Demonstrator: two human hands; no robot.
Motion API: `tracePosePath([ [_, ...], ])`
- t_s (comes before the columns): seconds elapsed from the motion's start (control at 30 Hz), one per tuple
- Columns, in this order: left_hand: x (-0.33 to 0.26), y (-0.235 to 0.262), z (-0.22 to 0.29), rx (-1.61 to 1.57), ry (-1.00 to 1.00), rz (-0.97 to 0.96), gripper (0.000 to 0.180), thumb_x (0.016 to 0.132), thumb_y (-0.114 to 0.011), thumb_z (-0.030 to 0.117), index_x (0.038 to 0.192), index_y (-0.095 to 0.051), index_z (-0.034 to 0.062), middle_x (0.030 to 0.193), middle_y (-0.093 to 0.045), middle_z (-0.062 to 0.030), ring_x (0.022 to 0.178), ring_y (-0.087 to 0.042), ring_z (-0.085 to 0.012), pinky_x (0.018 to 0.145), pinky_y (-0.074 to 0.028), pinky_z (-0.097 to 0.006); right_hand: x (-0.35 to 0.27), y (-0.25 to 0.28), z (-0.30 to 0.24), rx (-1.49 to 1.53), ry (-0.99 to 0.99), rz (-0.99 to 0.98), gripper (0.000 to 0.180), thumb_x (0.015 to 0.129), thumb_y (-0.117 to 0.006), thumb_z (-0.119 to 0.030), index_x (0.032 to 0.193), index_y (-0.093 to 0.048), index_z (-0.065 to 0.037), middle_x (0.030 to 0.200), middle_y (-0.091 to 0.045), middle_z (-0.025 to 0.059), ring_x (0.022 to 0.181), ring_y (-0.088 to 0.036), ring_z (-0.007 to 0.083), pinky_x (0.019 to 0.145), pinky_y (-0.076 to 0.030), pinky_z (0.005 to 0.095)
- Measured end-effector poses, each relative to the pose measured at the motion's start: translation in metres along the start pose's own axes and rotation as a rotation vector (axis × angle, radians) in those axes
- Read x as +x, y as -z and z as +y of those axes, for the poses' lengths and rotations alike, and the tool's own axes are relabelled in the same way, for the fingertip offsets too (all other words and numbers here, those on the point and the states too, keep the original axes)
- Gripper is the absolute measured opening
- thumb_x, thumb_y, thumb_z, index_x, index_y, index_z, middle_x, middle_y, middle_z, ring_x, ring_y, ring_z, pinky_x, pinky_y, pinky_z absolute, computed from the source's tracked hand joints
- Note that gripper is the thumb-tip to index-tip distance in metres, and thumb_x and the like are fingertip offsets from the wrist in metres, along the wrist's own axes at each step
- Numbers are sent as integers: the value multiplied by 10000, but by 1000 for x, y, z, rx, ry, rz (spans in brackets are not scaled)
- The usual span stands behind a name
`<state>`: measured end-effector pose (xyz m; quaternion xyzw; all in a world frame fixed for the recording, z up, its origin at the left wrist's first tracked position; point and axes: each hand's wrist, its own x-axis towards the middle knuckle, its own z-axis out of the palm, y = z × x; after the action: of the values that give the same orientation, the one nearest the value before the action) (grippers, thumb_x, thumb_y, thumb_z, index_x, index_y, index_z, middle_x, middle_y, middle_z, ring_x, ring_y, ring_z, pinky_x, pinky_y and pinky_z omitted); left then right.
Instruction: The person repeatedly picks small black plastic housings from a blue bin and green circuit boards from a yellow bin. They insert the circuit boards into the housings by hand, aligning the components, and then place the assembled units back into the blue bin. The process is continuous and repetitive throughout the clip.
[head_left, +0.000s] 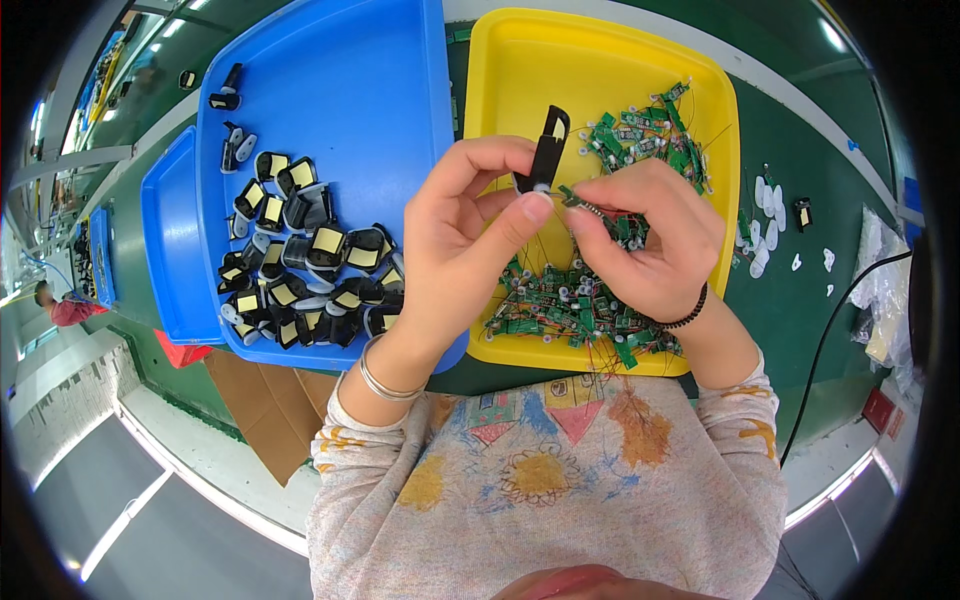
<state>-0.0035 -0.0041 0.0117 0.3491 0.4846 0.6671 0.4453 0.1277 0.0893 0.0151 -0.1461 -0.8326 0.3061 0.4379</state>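
Above the yellow tray (500, 60), my left hand (470, 215) grips a black plastic housing (548, 150) between thumb and fingers, its long open end pointing up. My right hand (655, 230) pinches a small green circuit board (580, 202) by the lower end of the housing. The two parts are close together; whether they touch I cannot tell. Beneath my hands, the yellow tray holds a heap of green circuit boards (570, 300) with thin wires and small white round pieces. Part of that heap is hidden by my right hand.
To the left, a blue tray (330, 60) holds many black housings (325, 245) with pale yellow pads. White oval pieces (772, 205) lie on the green table at right, near a black cable (830, 320) and clear plastic bags (882, 285). Another person (72, 308) is far left.
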Motion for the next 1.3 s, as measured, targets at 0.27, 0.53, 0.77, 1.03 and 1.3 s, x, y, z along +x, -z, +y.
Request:
tracePosePath([
  [0.27, -2, 4, -1, 33, 0, -50, 187, 822, -472, 46, 997, -458, -18, 1025, -535, -118, 988, -519, -194, 895, -377, -307, -5, -6, -1, 5, 50, -27, 177, 614, -696, -21, 759, -596, -39, 652, -560, 61, 533, -545, 199, 447, -424, 255],
  [0.53, -4, 3, -2, -61, -38, -92, 181, 843, -486, 33, 1014, -452, -15, 994, -483, -58, 907, -450, -112, 822, -358, -238, -4, -5, 0, 18, 59, -53, 187, 622, -702, -45, 779, -601, -44, 656, -557, 55, 514, -522, 189, 433, -407, 252],
  [0.77, 1, 4, -5, -29, 1, -79, 240, 879, -447, 135, 1052, -443, -31, 1057, -539, -151, 1007, -514, -190, 901, -378, -313, -3, 0, 0, 97, -121, -46, 166, 677, -695, -61, 816, -607, -41, 672, -566, 49, 477, -519, 113, 419, -407, 211],
  [1.03, 0, 3, -5, 51, 15, -54, 251, 893, -440, 169, 1051, -438, -26, 1045, -541, -146, 994, -509, -179, 907, -368, -317, -4, -2, -1, 105, -121, -64, 180, 681, -703, -80, 828, -607, -39, 694, -578, 51, 500, -537, 108, 426, -422, 202],
  [1.3, -3, -1, -6, 92, -49, -51, 140, 893, -388, 42, 1023, -421, 2, 966, -465, -41, 898, -425, -92, 820, -345, -223, -6, -2, -4, 137, -155, -130, 204, 667, -716, -89, 837, -613, -44, 698, -594, 47, 505, -539, 113, 449, -430, 210],
])
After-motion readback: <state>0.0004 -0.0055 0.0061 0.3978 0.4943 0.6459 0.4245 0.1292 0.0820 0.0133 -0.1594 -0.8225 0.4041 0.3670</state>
